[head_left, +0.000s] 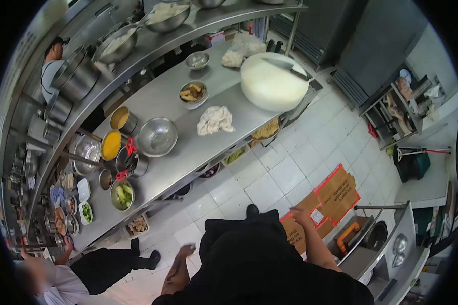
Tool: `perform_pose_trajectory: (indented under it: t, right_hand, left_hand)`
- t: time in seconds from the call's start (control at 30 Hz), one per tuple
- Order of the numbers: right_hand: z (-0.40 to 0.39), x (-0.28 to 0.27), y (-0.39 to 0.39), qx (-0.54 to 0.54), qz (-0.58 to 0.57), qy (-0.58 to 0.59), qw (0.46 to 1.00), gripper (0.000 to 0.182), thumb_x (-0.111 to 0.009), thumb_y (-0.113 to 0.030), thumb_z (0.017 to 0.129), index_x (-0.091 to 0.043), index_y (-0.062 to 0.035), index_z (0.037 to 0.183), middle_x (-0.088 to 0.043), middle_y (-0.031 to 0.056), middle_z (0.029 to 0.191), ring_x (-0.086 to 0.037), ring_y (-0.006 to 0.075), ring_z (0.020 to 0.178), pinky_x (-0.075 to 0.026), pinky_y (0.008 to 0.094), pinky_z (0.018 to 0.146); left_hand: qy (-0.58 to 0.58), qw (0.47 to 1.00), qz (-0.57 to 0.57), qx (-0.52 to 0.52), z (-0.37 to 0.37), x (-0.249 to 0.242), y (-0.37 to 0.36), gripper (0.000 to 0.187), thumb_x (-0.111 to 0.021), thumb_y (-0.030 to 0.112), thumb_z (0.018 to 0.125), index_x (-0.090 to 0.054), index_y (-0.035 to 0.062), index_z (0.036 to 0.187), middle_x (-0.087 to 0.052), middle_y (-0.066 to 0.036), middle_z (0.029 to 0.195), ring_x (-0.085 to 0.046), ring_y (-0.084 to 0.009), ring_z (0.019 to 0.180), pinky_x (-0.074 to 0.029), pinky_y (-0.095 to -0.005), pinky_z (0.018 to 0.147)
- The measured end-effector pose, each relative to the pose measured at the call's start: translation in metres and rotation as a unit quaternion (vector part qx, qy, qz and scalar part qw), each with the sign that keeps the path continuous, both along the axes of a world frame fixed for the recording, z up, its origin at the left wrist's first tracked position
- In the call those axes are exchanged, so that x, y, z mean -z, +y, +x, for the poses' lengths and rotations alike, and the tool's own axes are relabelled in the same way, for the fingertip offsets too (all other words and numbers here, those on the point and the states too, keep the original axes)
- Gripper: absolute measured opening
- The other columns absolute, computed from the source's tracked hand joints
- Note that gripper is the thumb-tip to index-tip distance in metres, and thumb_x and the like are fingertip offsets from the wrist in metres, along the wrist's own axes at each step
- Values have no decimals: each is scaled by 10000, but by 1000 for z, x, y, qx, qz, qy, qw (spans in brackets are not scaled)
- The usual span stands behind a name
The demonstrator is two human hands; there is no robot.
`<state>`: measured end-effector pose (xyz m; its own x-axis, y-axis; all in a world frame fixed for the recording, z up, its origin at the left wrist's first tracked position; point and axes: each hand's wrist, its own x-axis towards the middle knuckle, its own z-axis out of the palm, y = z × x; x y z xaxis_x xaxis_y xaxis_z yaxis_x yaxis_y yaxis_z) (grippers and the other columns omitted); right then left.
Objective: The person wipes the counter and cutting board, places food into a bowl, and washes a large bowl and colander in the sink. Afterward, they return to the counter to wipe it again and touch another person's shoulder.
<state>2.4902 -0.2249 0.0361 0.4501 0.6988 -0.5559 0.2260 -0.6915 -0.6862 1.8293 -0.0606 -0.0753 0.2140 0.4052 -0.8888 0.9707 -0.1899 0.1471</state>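
Note:
I stand on a white tiled floor (pixel 269 178) in a kitchen, dark clothing filling the bottom of the view. My left hand (pixel 184 251) hangs low by my hip, fingers loosely apart, holding nothing. My right hand (pixel 299 214) is raised a little over flattened cardboard (pixel 331 198) on the floor, fingers apart and empty. Both hands are well away from the long steel counter (pixel 188 147) ahead of me.
The counter carries a steel bowl (pixel 158 136), a white cloth (pixel 215 120), a round white cutting board (pixel 272 81) with a knife (pixel 286 66), and several ingredient tubs. A co-worker crouches at bottom left (pixel 61 282); another person stands behind the shelf (pixel 53 61). A wok station (pixel 376 236) sits at right.

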Motion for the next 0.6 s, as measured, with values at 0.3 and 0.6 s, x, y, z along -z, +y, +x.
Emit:
perform_pose_trajectory:
  t: [0.3,0.6]
  right_hand:
    - [112,32,-109,218,-221,37,950,281,-588,-75,808,-735,-76,1048,-709,127,786,-700,213,608,-560,369,499]
    - [76,-41,-33,308,-140,115,934,305,-617,-157,896,-642,-54,1182,-672,88,869,-689,214,615,-565,366,525]
  left_hand:
    - [-531,826,146,-118,395,-334,290,320,-607,188,961,-631,91,1265,-679,-79,1187,-633,-154,1029,-497,-298,848]
    - [-559,686,216,-413,480,-285,681,313,-620,220,928,-625,97,1216,-664,-18,1024,-612,-125,820,-505,-277,694]
